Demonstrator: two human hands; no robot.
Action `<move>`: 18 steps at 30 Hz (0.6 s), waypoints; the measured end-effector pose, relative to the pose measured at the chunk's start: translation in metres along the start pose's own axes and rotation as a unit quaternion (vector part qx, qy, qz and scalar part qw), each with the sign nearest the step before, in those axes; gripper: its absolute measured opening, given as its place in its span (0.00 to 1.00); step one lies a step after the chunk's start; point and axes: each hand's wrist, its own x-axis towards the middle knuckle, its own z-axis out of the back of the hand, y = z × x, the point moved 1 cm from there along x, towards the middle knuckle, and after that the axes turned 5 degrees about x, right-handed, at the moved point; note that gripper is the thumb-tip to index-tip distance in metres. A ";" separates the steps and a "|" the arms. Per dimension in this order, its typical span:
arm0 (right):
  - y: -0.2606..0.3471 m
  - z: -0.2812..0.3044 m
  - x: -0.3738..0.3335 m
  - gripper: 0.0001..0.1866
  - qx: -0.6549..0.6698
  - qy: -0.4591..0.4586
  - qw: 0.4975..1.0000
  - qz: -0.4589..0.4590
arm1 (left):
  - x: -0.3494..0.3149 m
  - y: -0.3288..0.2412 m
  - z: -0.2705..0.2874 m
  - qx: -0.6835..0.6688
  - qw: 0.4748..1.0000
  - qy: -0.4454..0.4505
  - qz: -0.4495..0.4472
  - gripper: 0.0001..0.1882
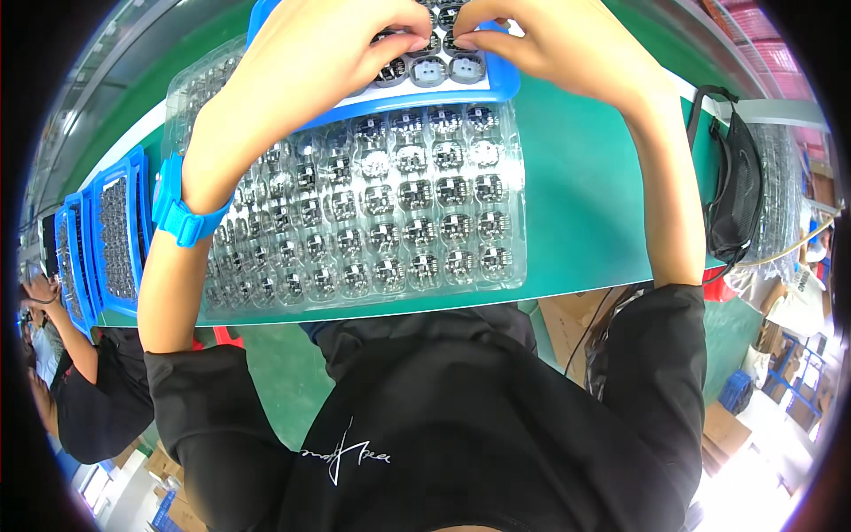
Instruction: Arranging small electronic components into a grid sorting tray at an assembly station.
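On the green table (585,213), a clear, glossy blister tray (372,213) of small dark square parts lies near, with a blue-rimmed tray (496,87) just beyond it. Both hands, left (319,53) and right (550,40), pinch narrowly over parts (427,69) in the blue tray. More blue trays (115,230) stand far left; a black bag (734,199) hangs right.

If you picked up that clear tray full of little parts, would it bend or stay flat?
The clear tray would probably flex: it looks like thin moulded plastic, and its near edge overhangs the green table. It likely feels light, since the parts are tiny. They sit in separate pockets, so tipping it might spill them.
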 end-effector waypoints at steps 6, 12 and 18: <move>0.010 -0.007 0.006 0.06 -0.013 0.008 0.999 -0.028 | -0.005 0.004 0.006 0.077 0.996 0.033 -0.025 0.07; 0.051 -0.038 -0.004 0.09 0.011 -0.099 0.992 0.071 | -0.064 0.007 0.023 0.045 0.995 -0.069 -0.061 0.08; 0.060 -0.067 -0.013 0.08 -0.083 0.024 0.996 -0.009 | -0.100 -0.020 -0.008 0.123 0.992 -0.020 0.026 0.09</move>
